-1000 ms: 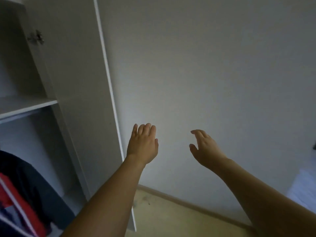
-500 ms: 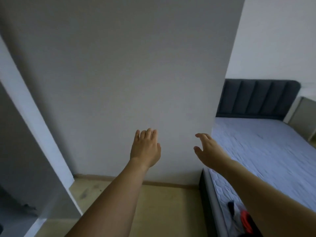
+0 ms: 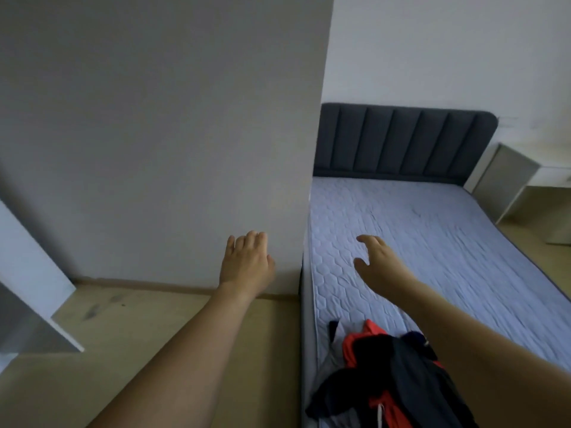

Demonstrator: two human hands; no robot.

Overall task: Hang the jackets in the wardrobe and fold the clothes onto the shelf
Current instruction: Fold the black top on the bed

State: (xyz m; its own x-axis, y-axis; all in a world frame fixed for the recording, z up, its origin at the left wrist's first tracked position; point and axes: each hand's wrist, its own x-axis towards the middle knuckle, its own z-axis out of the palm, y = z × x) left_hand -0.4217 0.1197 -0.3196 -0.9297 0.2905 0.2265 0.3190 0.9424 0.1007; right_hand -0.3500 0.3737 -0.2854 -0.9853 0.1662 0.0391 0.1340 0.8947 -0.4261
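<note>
No text, label, brand, number or sign can be read anywhere, neither on the pile of dark and red clothes (image 3: 392, 375) at the near end of the bed (image 3: 432, 242), nor on the grey wall (image 3: 154, 134), nor on the headboard (image 3: 401, 140).

The wall (image 3: 160, 134) is plain grey. The mattress (image 3: 432, 248) is light blue with stitched six-sided shapes. The headboard (image 3: 401, 142) is dark grey-blue with straight up-and-down stripes. The pile of clothes (image 3: 392, 375) is black, red and a bit of white. The floor (image 3: 129, 329) is pale yellow-brown. The wardrobe door (image 3: 27, 273) is white.
</note>
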